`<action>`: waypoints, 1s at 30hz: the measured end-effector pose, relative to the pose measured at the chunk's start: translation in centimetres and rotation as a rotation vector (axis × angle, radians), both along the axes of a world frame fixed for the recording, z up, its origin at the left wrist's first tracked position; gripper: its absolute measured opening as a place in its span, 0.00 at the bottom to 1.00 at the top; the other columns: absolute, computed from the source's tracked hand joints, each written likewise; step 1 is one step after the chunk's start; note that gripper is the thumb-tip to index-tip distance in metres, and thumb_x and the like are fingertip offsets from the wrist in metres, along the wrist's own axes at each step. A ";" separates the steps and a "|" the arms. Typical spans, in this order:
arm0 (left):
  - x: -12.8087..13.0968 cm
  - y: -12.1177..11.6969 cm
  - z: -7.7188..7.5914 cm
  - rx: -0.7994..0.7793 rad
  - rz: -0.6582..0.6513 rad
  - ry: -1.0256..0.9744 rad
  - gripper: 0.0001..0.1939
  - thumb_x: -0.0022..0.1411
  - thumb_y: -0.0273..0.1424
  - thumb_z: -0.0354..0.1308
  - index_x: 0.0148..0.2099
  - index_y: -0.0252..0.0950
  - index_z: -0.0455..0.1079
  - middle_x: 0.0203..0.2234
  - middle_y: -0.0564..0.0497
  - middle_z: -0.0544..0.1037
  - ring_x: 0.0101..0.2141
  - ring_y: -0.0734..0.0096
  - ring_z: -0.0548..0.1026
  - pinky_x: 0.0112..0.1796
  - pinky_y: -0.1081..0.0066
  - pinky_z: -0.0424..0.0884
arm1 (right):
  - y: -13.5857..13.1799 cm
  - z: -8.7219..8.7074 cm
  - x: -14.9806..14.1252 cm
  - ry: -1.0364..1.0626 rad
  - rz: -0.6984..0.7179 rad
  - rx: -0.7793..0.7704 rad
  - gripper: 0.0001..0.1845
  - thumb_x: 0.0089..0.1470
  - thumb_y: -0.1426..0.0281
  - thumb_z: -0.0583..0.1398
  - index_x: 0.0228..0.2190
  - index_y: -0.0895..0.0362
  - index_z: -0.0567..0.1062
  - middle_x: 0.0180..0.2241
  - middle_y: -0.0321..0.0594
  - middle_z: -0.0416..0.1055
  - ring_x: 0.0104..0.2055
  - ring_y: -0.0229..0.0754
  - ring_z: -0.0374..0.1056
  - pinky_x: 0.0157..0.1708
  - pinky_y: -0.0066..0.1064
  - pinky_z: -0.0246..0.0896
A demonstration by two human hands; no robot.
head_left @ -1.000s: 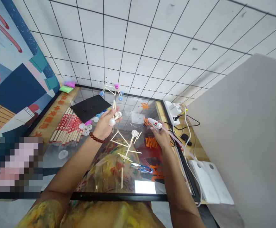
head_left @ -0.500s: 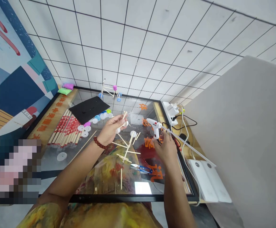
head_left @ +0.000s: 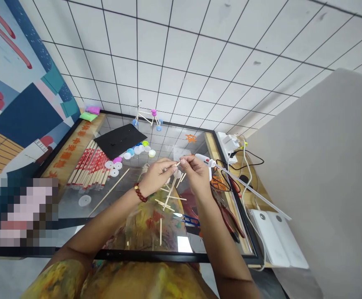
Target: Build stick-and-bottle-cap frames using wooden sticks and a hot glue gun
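Note:
My left hand (head_left: 157, 177), with a beaded bracelet (head_left: 140, 193) at the wrist, pinches a short wooden stick (head_left: 177, 164) over the middle of the table. From the other side, my right hand (head_left: 197, 173) closes its fingertips on the stick's far end. White caps show partly under the fingers; how they join the stick is hidden. Just behind my right hand stands a white hot glue gun (head_left: 202, 158) with a long clear glue stick (head_left: 252, 187) in its back. Below the hands lie joined wooden sticks (head_left: 170, 195) and blue-handled snips (head_left: 187, 219).
Red-wrapped chopsticks (head_left: 87, 168), a black sheet (head_left: 120, 141) and several plastic caps (head_left: 109, 165) lie left. At the back stands a stick frame (head_left: 146, 117) with blue caps. Pliers (head_left: 231, 218), cables and a power strip (head_left: 227, 145) are on the right.
My right hand has let go of the glue gun, leaving it standing, and come to the stick. My left hand has moved right with the stick piece, uncovering a long stick.

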State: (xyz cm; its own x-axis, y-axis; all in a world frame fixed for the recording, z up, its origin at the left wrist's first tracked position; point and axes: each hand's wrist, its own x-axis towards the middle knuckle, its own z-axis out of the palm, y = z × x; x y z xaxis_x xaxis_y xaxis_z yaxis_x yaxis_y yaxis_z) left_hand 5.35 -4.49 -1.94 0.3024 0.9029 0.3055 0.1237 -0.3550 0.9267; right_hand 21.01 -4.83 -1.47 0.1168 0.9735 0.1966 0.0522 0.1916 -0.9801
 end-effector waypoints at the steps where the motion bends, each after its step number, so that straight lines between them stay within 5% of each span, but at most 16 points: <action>1: -0.2 0.1 0.1 -0.007 -0.025 0.004 0.13 0.66 0.36 0.57 0.46 0.39 0.80 0.40 0.46 0.80 0.43 0.64 0.77 0.47 0.65 0.71 | 0.2 0.0 0.3 -0.009 0.016 -0.004 0.14 0.49 0.56 0.66 0.30 0.53 0.77 0.27 0.35 0.71 0.28 0.38 0.63 0.29 0.30 0.60; 6: -1.3 1.0 0.6 -0.011 0.034 0.012 0.13 0.65 0.38 0.57 0.44 0.40 0.80 0.42 0.46 0.81 0.45 0.62 0.77 0.49 0.64 0.70 | 0.9 0.3 1.8 -0.016 0.066 -0.055 0.12 0.47 0.57 0.67 0.29 0.53 0.78 0.25 0.34 0.71 0.28 0.38 0.64 0.32 0.32 0.61; 14: -2.4 1.7 1.4 -0.180 0.126 0.032 0.17 0.61 0.42 0.59 0.28 0.36 0.78 0.25 0.51 0.79 0.33 0.66 0.76 0.35 0.71 0.68 | 1.1 0.7 1.8 0.059 0.113 -0.092 0.12 0.45 0.58 0.68 0.29 0.53 0.78 0.26 0.34 0.70 0.27 0.37 0.63 0.32 0.32 0.62; 23: -1.7 1.3 1.2 -0.233 -0.039 -0.034 0.13 0.57 0.41 0.63 0.31 0.35 0.79 0.22 0.54 0.76 0.26 0.72 0.70 0.29 0.73 0.64 | 1.0 0.1 1.3 0.043 0.162 -0.097 0.16 0.46 0.54 0.67 0.30 0.52 0.78 0.26 0.35 0.71 0.27 0.39 0.64 0.30 0.33 0.63; 30: -1.6 1.6 0.6 -0.428 -0.071 -0.146 0.11 0.56 0.39 0.65 0.35 0.35 0.79 0.27 0.51 0.79 0.31 0.70 0.75 0.35 0.71 0.70 | 0.9 0.1 1.2 0.109 0.141 -0.097 0.15 0.45 0.55 0.69 0.29 0.53 0.77 0.25 0.34 0.71 0.26 0.38 0.64 0.28 0.32 0.62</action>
